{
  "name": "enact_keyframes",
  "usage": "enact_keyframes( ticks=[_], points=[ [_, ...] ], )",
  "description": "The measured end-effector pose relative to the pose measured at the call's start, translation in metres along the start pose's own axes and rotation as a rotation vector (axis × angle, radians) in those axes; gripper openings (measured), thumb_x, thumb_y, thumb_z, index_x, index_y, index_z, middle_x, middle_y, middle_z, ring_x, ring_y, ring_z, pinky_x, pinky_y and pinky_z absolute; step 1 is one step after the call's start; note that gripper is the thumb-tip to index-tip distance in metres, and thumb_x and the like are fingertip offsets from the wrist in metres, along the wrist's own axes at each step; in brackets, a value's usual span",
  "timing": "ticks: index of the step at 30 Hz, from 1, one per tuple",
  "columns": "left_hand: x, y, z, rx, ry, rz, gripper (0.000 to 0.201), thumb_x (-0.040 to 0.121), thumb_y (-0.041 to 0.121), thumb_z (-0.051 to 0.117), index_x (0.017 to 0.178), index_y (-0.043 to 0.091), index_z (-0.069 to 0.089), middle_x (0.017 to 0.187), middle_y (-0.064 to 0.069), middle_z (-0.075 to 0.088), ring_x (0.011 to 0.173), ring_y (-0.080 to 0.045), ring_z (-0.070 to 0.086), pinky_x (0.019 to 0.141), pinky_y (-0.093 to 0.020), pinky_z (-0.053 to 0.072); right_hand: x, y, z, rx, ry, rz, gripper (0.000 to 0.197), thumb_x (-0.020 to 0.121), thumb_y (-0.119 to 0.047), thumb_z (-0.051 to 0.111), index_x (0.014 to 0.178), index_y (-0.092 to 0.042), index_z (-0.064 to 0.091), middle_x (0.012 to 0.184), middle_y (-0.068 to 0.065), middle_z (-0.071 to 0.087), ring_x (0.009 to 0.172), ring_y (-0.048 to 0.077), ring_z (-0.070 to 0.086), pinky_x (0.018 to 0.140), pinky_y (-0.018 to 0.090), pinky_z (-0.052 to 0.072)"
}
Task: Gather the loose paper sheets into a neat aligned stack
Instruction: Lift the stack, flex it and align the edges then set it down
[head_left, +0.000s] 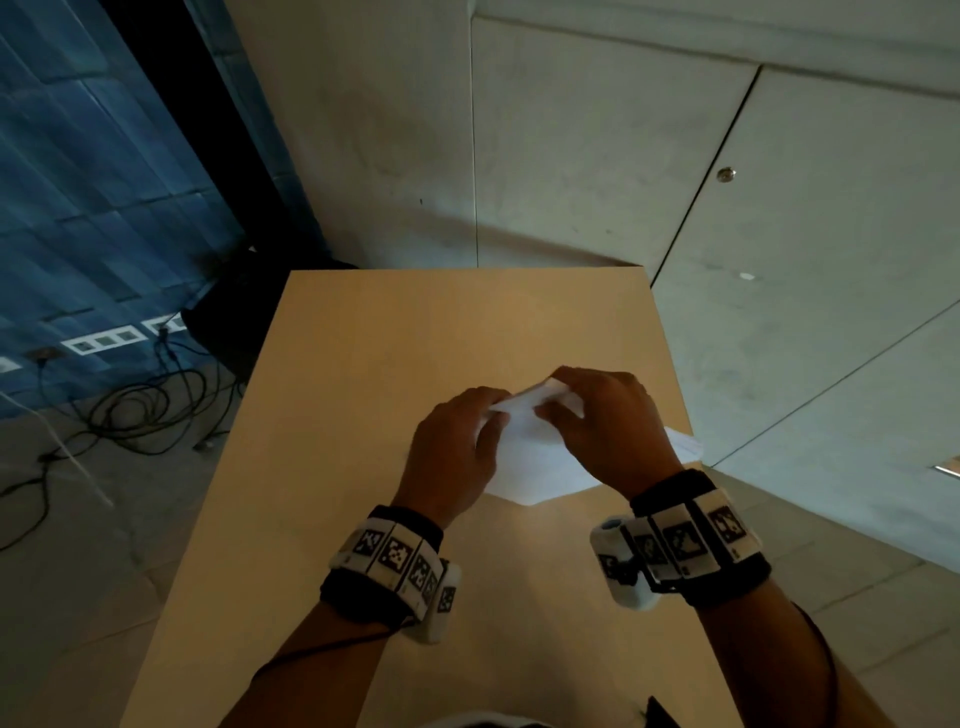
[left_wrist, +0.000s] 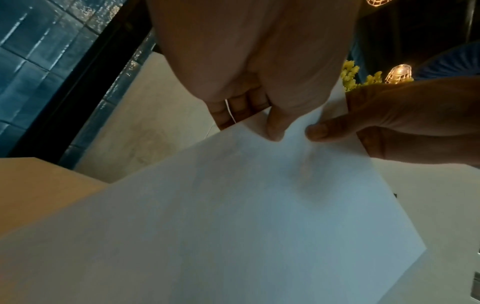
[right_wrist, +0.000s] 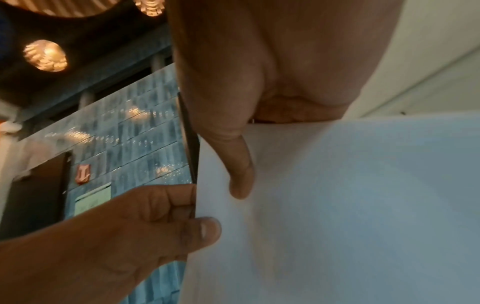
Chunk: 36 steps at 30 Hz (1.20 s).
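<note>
Right now both hands hold the sheets (head_left: 530, 447) above the counter (head_left: 415, 322), gripping them at the far, upper edge. The left hand (head_left: 454, 452) pinches that edge, thumb on the near face and fingers (left_wrist: 241, 107) curled behind, as the left wrist view shows. The right hand (head_left: 605, 421) grips the same edge just beside it, thumb pressed on the near face of the paper and the other fingers wrapped over the top. In the right wrist view the two thumbs lie near each other on the white surface, the left one at the paper's side edge.

The sheets slope down from the hands toward the person; their lower corner looks to meet the counter between the two wrists, though contact is hard to judge. How many sheets are held cannot be told. Another sheet (head_left: 683, 444) lies flat at the counter's right edge, partly hidden behind the right hand.

Each wrist wears a black band (head_left: 395, 561) carrying white square markers. Cables (head_left: 140, 410) lie tangled on the floor (head_left: 62, 545) to the left of the counter, below a blue tiled wall (head_left: 78, 182).
</note>
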<state>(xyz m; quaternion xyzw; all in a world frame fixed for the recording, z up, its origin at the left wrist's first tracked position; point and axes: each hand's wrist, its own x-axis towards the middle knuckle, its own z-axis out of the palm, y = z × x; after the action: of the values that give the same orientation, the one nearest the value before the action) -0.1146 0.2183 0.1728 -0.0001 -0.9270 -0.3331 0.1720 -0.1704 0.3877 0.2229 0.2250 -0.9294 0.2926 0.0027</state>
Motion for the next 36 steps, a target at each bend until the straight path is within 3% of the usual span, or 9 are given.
enact_keyframes(
  ticks=[5, 8, 13, 18, 20, 23, 26, 30, 36],
  points=[
    [-0.013, -0.033, -0.01, 0.05, -0.067, -0.098, 0.03, 0.091, 0.034, 0.055, 0.118, 0.022, 0.06, 0.112, 0.002, 0.07, 0.099, -0.019, 0.065, 0.088, -0.034, 0.051, -0.01, 0.027, -0.008, 0.322, 0.103, 0.072, 0.007, 0.083, -0.022, 0.072, 0.088, -0.02, 0.077, 0.081, -0.004, 0.076, 0.076, 0.012, 0.07, 0.067, 0.02, 0.051],
    [-0.022, -0.065, -0.026, 0.128, -0.032, -0.246, 0.032, 0.089, 0.037, 0.06, 0.114, 0.017, 0.065, 0.11, -0.004, 0.07, 0.099, -0.025, 0.064, 0.087, -0.038, 0.051, -0.013, 0.053, -0.011, 0.465, 0.133, 0.133, 0.003, 0.081, -0.024, 0.075, 0.084, -0.023, 0.076, 0.081, -0.003, 0.076, 0.079, 0.014, 0.071, 0.072, 0.031, 0.055],
    [-0.02, -0.07, -0.042, -0.266, 0.022, -0.454, 0.019, 0.089, 0.024, 0.064, 0.104, 0.012, 0.063, 0.103, -0.006, 0.066, 0.096, -0.021, 0.061, 0.085, -0.037, 0.05, -0.017, 0.075, 0.006, 0.766, 0.161, 0.225, 0.01, 0.079, -0.013, 0.078, 0.078, -0.022, 0.073, 0.076, -0.006, 0.075, 0.076, 0.01, 0.069, 0.073, 0.029, 0.054],
    [-0.019, -0.063, -0.038, -0.346, 0.154, -0.419, 0.013, 0.092, 0.02, 0.06, 0.103, 0.023, 0.055, 0.097, 0.01, 0.062, 0.091, -0.003, 0.06, 0.078, -0.008, 0.047, -0.021, 0.077, 0.03, 0.929, 0.244, 0.301, 0.011, 0.081, -0.007, 0.074, 0.08, -0.018, 0.071, 0.074, -0.009, 0.072, 0.073, 0.007, 0.066, 0.069, 0.023, 0.052],
    [-0.022, -0.062, -0.034, -0.314, 0.17, -0.389, 0.013, 0.093, 0.02, 0.057, 0.105, 0.024, 0.052, 0.099, 0.013, 0.061, 0.092, 0.0, 0.058, 0.077, -0.005, 0.045, -0.024, 0.079, 0.04, 0.957, 0.276, 0.325, 0.009, 0.083, -0.006, 0.073, 0.084, -0.015, 0.071, 0.077, -0.008, 0.072, 0.075, 0.006, 0.067, 0.07, 0.02, 0.053],
    [-0.03, -0.068, -0.021, -0.254, 0.137, -0.377, 0.016, 0.096, 0.022, 0.052, 0.112, 0.021, 0.051, 0.106, 0.005, 0.06, 0.1, -0.011, 0.059, 0.078, -0.02, 0.047, -0.03, 0.086, 0.063, 0.921, 0.286, 0.402, 0.01, 0.083, -0.01, 0.073, 0.091, -0.017, 0.071, 0.086, 0.0, 0.073, 0.082, 0.01, 0.069, 0.076, 0.028, 0.054],
    [-0.048, -0.079, -0.002, -0.207, 0.039, -0.466, 0.03, 0.098, 0.026, 0.046, 0.124, 0.012, 0.052, 0.111, -0.007, 0.064, 0.103, -0.023, 0.061, 0.079, -0.029, 0.046, -0.039, 0.094, 0.091, 0.794, 0.254, 0.477, 0.013, 0.083, -0.025, 0.073, 0.09, -0.036, 0.07, 0.094, 0.001, 0.074, 0.091, 0.019, 0.069, 0.082, 0.045, 0.056],
    [-0.061, -0.084, 0.011, -0.189, 0.042, -0.491, 0.032, 0.099, 0.027, 0.044, 0.126, 0.013, 0.055, 0.115, -0.014, 0.067, 0.104, -0.026, 0.063, 0.081, -0.03, 0.048, -0.044, 0.09, 0.105, 0.746, 0.284, 0.53, 0.014, 0.086, -0.03, 0.069, 0.09, -0.044, 0.068, 0.098, -0.002, 0.073, 0.098, 0.022, 0.068, 0.089, 0.049, 0.055],
    [-0.056, -0.079, 0.011, -0.185, 0.124, -0.485, 0.03, 0.099, 0.025, 0.045, 0.123, 0.014, 0.058, 0.11, -0.007, 0.066, 0.098, -0.016, 0.058, 0.083, -0.029, 0.047, -0.045, 0.083, 0.108, 0.742, 0.343, 0.555, 0.02, 0.09, -0.027, 0.065, 0.109, -0.022, 0.068, 0.105, 0.001, 0.072, 0.1, 0.02, 0.066, 0.091, 0.044, 0.055]
  ],
)
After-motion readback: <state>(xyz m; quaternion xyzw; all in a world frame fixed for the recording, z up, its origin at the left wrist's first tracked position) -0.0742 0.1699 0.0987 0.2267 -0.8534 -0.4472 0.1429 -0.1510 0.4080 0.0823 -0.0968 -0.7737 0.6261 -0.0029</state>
